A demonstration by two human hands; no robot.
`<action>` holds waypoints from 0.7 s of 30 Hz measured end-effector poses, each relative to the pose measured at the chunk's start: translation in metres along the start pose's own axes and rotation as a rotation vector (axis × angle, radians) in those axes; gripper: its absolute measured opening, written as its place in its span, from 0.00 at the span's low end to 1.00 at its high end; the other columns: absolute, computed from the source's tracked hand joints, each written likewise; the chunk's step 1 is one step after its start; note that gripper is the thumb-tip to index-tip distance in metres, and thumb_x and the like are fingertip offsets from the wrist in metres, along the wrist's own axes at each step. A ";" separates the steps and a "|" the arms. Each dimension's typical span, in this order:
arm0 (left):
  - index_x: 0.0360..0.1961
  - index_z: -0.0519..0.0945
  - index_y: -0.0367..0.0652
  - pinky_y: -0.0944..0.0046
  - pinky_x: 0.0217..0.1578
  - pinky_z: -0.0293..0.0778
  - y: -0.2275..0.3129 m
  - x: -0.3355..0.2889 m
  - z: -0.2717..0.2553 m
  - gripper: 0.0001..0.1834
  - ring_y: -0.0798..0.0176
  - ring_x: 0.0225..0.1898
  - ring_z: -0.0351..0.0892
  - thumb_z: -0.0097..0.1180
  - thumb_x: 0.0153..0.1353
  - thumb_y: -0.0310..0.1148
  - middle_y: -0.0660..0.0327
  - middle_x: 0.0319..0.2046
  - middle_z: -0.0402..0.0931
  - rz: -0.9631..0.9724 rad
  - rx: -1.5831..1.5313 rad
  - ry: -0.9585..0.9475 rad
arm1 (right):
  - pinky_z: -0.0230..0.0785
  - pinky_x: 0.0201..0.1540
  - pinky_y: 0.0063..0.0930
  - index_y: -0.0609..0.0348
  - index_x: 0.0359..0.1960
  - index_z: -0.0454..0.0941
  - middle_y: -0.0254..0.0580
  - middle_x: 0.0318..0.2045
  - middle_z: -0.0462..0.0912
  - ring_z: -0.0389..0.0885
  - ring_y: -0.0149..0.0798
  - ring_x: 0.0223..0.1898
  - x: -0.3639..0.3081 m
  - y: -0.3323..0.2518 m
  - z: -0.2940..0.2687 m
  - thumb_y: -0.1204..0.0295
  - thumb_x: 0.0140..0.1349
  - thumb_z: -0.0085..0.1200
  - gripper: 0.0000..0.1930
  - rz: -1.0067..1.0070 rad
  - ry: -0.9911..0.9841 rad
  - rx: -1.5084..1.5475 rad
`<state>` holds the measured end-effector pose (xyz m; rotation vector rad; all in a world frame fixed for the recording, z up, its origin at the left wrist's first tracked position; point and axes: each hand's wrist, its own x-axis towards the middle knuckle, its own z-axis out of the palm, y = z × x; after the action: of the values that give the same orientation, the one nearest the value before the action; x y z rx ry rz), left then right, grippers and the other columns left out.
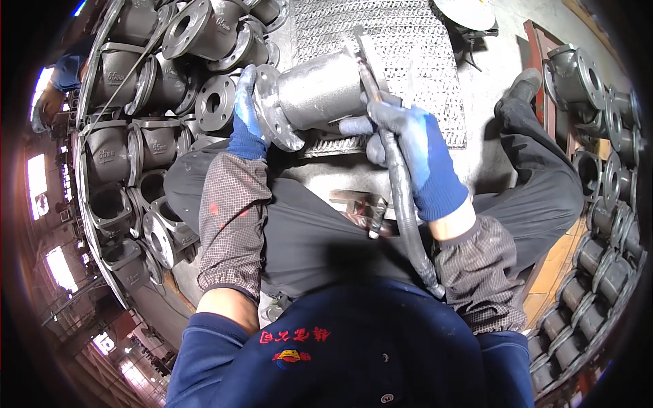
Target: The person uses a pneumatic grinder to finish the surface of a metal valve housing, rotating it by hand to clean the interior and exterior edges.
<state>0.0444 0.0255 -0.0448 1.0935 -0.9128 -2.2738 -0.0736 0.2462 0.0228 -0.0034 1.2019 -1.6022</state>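
A grey cast-metal valve body (320,92) with round flanges lies tilted above the ridged mat in front of me. My left hand (247,112), in a blue and white glove, is closed on the rim of its left flange. My right hand (408,136), gloved alike, is wrapped round a slim hand tool (370,78). The tool's front end lies along the valve body's right flange; its tip is too blurred to make out. From the grip a thick dark hose (407,224) runs down toward my right forearm.
Many similar castings (109,149) are stacked at my left, with more rows (598,272) at the right. A ridged metal mat (428,75) lies between my legs. A round-topped stool (468,13) stands at the far side. Small metal pieces (367,211) lie near my lap.
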 end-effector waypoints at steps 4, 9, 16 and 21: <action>0.51 0.70 0.44 0.49 0.47 0.74 -0.002 0.004 -0.003 0.27 0.51 0.46 0.76 0.50 0.59 0.53 0.53 0.45 0.74 0.052 0.017 -0.017 | 0.58 0.17 0.15 0.66 0.50 0.70 0.48 0.30 0.82 0.65 0.24 0.15 -0.006 0.000 -0.004 0.67 0.62 0.47 0.18 0.037 -0.032 0.103; 0.51 0.71 0.41 0.50 0.50 0.72 -0.005 0.006 -0.003 0.27 0.51 0.47 0.75 0.47 0.61 0.53 0.52 0.47 0.74 0.095 -0.010 0.024 | 0.58 0.14 0.14 0.68 0.50 0.68 0.51 0.34 0.82 0.65 0.23 0.15 0.004 0.001 -0.005 0.67 0.65 0.42 0.18 0.035 -0.065 0.030; 0.56 0.67 0.42 0.53 0.50 0.70 -0.012 0.014 -0.013 0.30 0.54 0.48 0.72 0.44 0.63 0.55 0.54 0.50 0.70 0.067 -0.076 -0.044 | 0.57 0.15 0.17 0.65 0.46 0.72 0.50 0.27 0.81 0.66 0.25 0.13 -0.012 0.013 -0.014 0.65 0.63 0.47 0.16 0.014 -0.045 0.106; 0.54 0.69 0.42 0.54 0.49 0.73 -0.007 0.001 -0.003 0.29 0.55 0.46 0.75 0.43 0.64 0.54 0.53 0.50 0.72 0.007 -0.094 0.065 | 0.59 0.15 0.17 0.66 0.49 0.72 0.45 0.26 0.82 0.70 0.25 0.14 0.001 0.012 -0.007 0.66 0.63 0.45 0.18 -0.042 0.010 -0.376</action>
<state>0.0453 0.0286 -0.0517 1.1147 -0.7754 -2.2375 -0.0695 0.2519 0.0109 -0.2631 1.5036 -1.3913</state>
